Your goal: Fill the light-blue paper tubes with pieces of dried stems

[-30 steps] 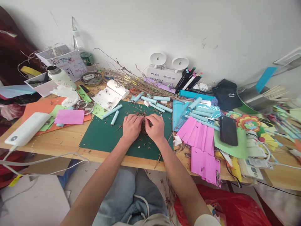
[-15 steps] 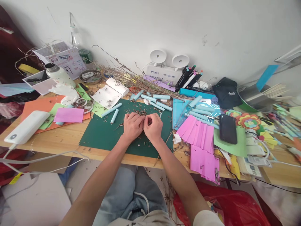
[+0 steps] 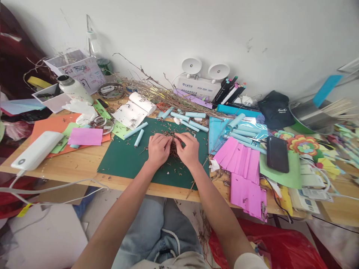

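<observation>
A small clump of dried plant bits [image 3: 174, 148] is held over the far middle of the green mat [image 3: 123, 164], which lies on the wooden surface [image 3: 70, 164]. The clump is enclosed from both sides. The left hand [image 3: 157, 150] is pressed against its left flank and the right hand [image 3: 191, 150] against its right flank, so that it sits directly between the two sets of fingertips. Both hands are curled closed, with the fingers bent inward and gripped on the clump. Whether the clump is lifted clear of the mat or resting on it cannot be told. Loose brown crumbs [image 3: 161, 133] are scattered on the mat around the hands.

Two light-blue paper rolls [image 3: 136, 133] are laid on the far left part of the mat, and more rolls [image 3: 190, 121] are seen along its far edge. Beyond that far edge a bundle of dry twigs [image 3: 151, 87] is spread toward the wall. An open white booklet [image 3: 134, 110] is placed just off the mat's far left corner. To the right of the mat, pink paper sheets [image 3: 238, 158] are fanned out, and a black phone [image 3: 277, 154] is set further right of them. Well to the left of the mat, a white power bank [image 3: 37, 150] and a single pink sheet [image 3: 85, 136] are found on the surface.
</observation>
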Demonstrator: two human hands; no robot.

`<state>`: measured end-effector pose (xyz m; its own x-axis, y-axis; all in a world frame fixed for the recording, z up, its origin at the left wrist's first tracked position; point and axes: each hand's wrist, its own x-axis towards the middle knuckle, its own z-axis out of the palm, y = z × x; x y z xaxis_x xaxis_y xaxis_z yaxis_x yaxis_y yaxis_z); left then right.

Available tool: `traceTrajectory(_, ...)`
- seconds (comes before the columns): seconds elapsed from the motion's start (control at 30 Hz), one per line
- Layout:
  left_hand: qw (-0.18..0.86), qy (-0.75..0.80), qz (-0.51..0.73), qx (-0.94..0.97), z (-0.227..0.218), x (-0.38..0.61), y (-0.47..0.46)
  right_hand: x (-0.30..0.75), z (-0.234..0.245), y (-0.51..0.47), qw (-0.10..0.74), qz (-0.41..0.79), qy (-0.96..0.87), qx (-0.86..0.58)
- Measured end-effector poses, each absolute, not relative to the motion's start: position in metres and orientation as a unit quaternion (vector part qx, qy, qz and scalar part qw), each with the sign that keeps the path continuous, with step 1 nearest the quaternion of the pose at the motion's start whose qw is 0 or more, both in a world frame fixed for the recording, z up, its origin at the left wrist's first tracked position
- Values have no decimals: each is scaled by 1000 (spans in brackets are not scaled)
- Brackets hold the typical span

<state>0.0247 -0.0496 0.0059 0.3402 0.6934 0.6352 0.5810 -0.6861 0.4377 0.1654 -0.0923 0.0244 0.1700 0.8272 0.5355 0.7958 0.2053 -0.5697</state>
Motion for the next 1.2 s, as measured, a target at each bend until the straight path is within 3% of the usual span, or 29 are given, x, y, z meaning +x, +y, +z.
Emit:
traceTrajectory(0.17,68,384,415,822,6,25,-49,165,21,-91,464,26,-642,-610)
traceTrajectory(0.53,31,353,403,844,12,25,-54,157,21,-92,391,-30,-643,-658)
traceTrajectory(0.73,68,400,452,794,5,24,-48,173,24,-89,374,-20,-645,-666)
traceTrajectory(1.03,102,357,430,823,3,25,-46,167,18,-89,447,5,-675,-587)
traceTrajectory(1.2,102,352,434,823,2,25,-47,169,16,-88,440,-15,-678,-589)
